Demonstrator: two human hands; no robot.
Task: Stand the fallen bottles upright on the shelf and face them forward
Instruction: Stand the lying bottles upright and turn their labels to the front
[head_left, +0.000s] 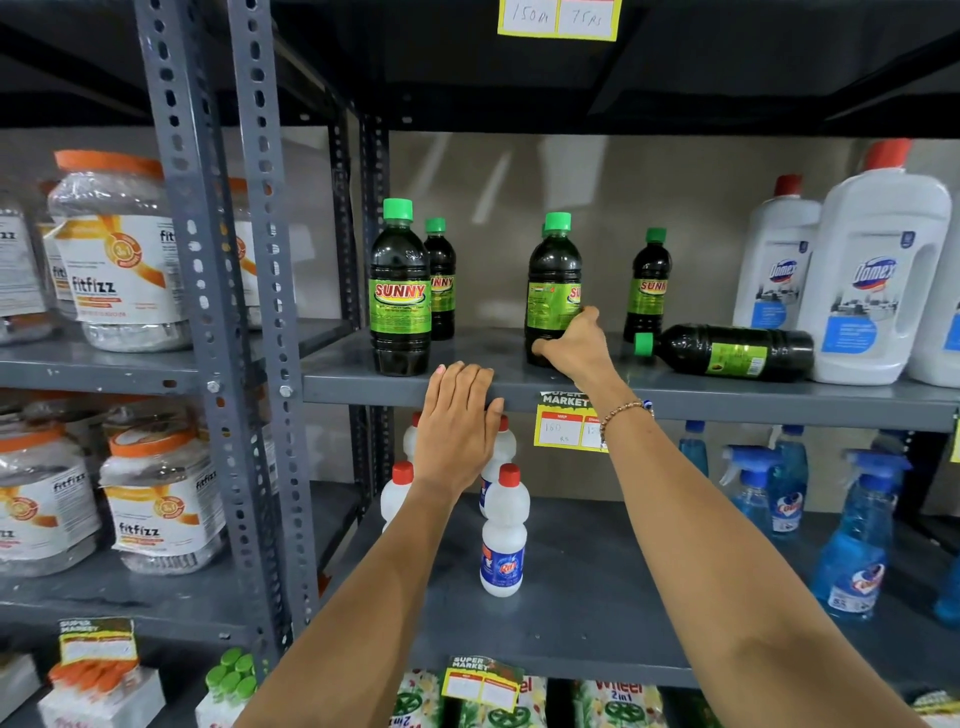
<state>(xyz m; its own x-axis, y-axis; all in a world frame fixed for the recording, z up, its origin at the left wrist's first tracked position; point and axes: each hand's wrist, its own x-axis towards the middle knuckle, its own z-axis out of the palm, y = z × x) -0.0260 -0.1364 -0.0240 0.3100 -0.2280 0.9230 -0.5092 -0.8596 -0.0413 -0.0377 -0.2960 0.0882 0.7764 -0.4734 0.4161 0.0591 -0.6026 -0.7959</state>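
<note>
- Bottles on the middle shelf (675, 395): four dark, green-capped ones stand upright, and one fallen bottle (727, 352) lies on its side at the right, just in front of the white Domex jugs (872, 280).
- Fallen bottle's long axis runs left to right along the shelf, cap (644, 344) pointing left toward the hands, base against a jug.
- Right hand (574, 345) is clamped around the lower body of the centre bottle (553, 291), fingers wrapped over its label; that label is turned partly aside, so it seems to be mid-turn toward the front.
- Left hand (460, 415) rests flat on the shelf's front lip, fingers together, holding nothing.
- Fallen bottle lies to the right of the right hand and near it, its cap the closest part; the left hand is well apart from it.
- My judgement: the right hand is the natural one to take it next, gripping near the neck and swinging the base down.
</note>
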